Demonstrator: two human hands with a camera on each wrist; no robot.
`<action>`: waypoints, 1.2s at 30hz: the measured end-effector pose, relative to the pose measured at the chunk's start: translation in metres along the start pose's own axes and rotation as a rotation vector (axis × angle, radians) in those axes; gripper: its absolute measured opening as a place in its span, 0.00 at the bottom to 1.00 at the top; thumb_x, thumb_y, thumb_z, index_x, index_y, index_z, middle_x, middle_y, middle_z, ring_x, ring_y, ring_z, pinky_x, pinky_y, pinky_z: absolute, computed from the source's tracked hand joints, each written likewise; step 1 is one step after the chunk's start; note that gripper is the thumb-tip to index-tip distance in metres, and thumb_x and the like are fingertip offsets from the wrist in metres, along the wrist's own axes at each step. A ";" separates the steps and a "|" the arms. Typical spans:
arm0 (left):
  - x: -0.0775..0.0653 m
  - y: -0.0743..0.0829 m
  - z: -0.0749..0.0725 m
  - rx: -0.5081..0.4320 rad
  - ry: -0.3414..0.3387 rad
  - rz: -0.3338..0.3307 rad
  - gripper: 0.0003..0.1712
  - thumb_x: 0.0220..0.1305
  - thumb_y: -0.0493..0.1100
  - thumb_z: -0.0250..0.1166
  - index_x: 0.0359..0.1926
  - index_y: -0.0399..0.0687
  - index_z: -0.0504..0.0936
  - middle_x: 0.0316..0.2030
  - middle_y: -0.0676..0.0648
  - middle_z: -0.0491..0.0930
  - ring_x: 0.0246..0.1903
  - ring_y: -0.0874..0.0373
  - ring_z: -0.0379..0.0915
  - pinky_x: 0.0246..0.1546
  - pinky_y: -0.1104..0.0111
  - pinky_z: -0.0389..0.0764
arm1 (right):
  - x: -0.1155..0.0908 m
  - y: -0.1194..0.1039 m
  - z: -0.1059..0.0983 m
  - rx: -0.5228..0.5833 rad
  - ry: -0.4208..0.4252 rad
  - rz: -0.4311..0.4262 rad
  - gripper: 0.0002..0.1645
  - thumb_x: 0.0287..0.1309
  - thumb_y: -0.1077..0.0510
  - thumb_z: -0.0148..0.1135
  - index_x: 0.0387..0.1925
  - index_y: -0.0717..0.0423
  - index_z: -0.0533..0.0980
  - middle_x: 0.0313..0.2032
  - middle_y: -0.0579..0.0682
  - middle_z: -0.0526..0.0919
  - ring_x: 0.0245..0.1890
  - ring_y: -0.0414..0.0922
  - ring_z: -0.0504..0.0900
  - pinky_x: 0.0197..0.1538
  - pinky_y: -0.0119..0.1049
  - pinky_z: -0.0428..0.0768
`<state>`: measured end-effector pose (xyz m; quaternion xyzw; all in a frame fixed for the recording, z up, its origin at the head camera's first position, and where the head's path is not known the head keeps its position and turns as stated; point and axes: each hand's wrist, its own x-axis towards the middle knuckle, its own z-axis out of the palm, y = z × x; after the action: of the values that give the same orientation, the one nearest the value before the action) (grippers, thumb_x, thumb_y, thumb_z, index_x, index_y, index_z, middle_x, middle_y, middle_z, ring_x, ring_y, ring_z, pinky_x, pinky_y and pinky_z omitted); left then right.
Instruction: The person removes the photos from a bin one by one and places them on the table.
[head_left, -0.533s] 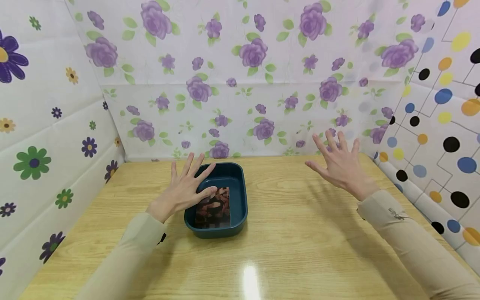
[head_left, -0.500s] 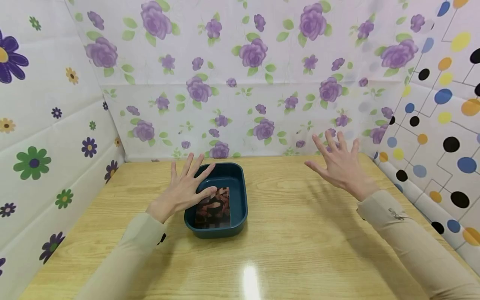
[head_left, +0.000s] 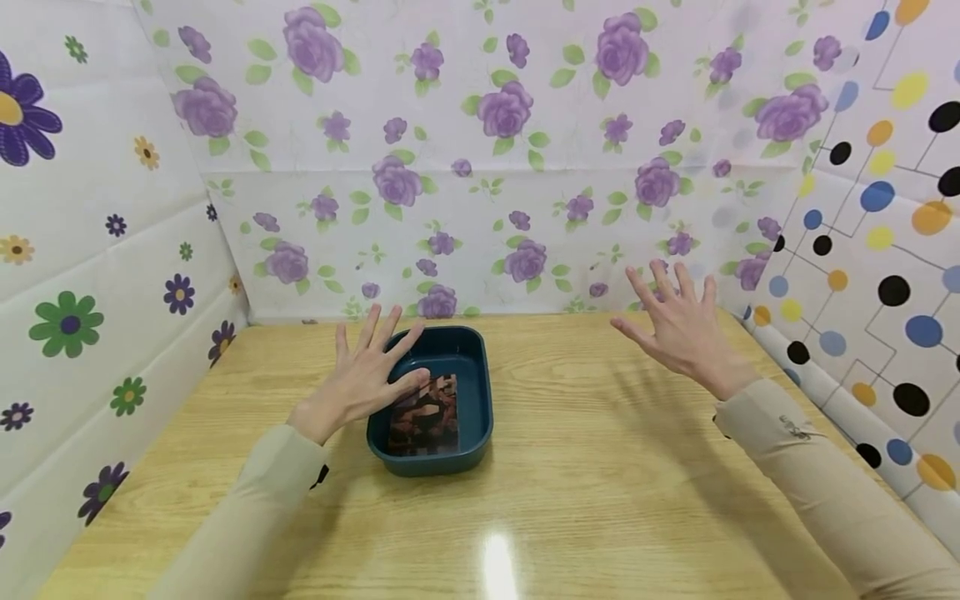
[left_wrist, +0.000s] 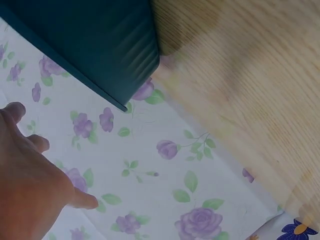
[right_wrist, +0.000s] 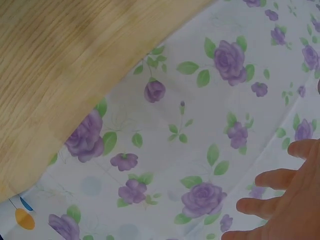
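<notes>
A dark teal rectangular bin (head_left: 474, 408) stands on the wooden table, left of the middle. Flat on its floor lies a dark reddish-brown patterned piece (head_left: 427, 425), whose kind I cannot make out. My left hand (head_left: 356, 379) hovers over the bin's left side with fingers spread, hiding part of the rim and of the piece. In the left wrist view the bin's ribbed outer wall (left_wrist: 100, 45) is apart from the fingers. Off to the right, my right hand (head_left: 678, 329) is held in the air above the table, fingers spread, holding nothing.
The light wooden table (head_left: 570, 483) reaches back to a wall cloth (head_left: 465, 200) printed with purple roses. A cloth with coloured flowers (head_left: 112, 275) closes the left side. On the right hangs a dotted cloth (head_left: 862, 300).
The head view has shifted slightly. My left hand has moved a little to the left over the bin. The right hand is nearly still, and the bin stays in place.
</notes>
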<state>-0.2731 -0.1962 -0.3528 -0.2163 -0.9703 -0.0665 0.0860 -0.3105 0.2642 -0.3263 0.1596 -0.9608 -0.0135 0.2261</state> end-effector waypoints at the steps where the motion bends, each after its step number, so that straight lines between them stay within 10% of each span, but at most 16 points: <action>1: -0.001 0.000 -0.001 -0.004 -0.006 -0.005 0.45 0.65 0.75 0.44 0.76 0.71 0.39 0.77 0.49 0.27 0.76 0.45 0.16 0.63 0.29 0.26 | 0.000 0.000 -0.001 -0.003 0.000 0.000 0.50 0.62 0.25 0.44 0.77 0.39 0.42 0.73 0.64 0.53 0.72 0.69 0.48 0.62 0.78 0.46; 10: -0.040 -0.003 0.006 -0.163 -0.092 -0.097 0.51 0.65 0.74 0.47 0.77 0.53 0.41 0.76 0.38 0.30 0.75 0.40 0.20 0.69 0.36 0.29 | 0.007 -0.014 -0.001 0.042 -0.002 -0.044 0.49 0.63 0.26 0.44 0.77 0.41 0.46 0.73 0.65 0.53 0.71 0.66 0.52 0.64 0.69 0.56; 17: -0.065 0.001 0.020 -0.262 -0.163 -0.104 0.59 0.63 0.74 0.50 0.76 0.42 0.37 0.76 0.36 0.31 0.76 0.38 0.23 0.73 0.43 0.36 | 0.030 -0.047 0.000 0.300 -0.167 -0.117 0.47 0.67 0.29 0.41 0.77 0.38 0.38 0.75 0.61 0.48 0.72 0.66 0.53 0.70 0.65 0.52; 36: -0.070 0.002 0.021 -0.293 -0.250 -0.123 0.70 0.53 0.78 0.57 0.76 0.44 0.29 0.76 0.44 0.24 0.76 0.46 0.19 0.73 0.43 0.36 | 0.121 -0.187 0.032 0.821 -0.501 -0.416 0.34 0.62 0.42 0.61 0.66 0.47 0.66 0.50 0.51 0.81 0.46 0.45 0.82 0.49 0.40 0.81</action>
<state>-0.2122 -0.2193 -0.3867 -0.1732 -0.9647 -0.1850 -0.0716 -0.3714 0.0478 -0.3215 0.4145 -0.8595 0.2819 -0.0992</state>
